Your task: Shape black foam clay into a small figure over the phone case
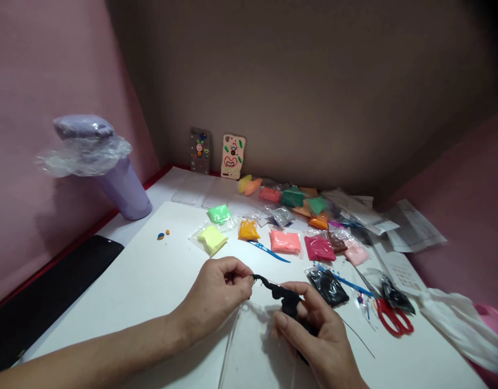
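A lump of black clay (288, 302) stretches between my two hands above the white table (180, 286). My left hand (216, 289) pinches the thin, stringy end of it between thumb and fingers. The thicker part sits in my right hand (324, 329), with fingers and thumb closed around it and some of the clay hidden behind them. Just beyond the right hand lies a clear packet of black clay (329, 286). A blue modelling tool (269, 250) rests ahead of both hands, and a second blue stick (346, 282) is farther right.
Clay packets in several colours, among them a pink one (285, 241) and a yellow one (212, 239), lie ahead. Red-handled scissors (395, 317) are at right. A purple tumbler (125, 189) stands at left. Two decorated phone cases (233, 156) lean against the wall.
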### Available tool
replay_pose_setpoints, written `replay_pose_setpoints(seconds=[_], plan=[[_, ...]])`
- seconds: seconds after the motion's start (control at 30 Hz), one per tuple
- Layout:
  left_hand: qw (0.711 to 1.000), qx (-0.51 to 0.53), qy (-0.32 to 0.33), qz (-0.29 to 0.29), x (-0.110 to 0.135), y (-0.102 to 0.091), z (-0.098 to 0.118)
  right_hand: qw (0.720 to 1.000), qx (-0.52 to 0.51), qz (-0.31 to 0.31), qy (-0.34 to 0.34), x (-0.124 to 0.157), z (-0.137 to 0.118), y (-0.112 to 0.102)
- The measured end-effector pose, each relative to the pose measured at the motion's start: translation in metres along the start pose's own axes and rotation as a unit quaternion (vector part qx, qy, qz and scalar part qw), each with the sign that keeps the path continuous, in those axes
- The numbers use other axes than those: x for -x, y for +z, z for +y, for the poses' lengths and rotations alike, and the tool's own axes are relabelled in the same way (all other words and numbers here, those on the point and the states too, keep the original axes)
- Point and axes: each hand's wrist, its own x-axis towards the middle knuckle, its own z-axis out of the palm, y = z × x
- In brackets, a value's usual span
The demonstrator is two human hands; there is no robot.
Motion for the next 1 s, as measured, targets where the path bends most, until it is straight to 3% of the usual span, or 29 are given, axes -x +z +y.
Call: replay_pose_setpoints(seconds=[1.0], plan=[[0.997,-0.039,-0.030,-0.057,-0.0036,-0.0045,-0.0010,1.000,-0.005,-0.018,0.020,-0.0018,0.0030,-0.0025]])
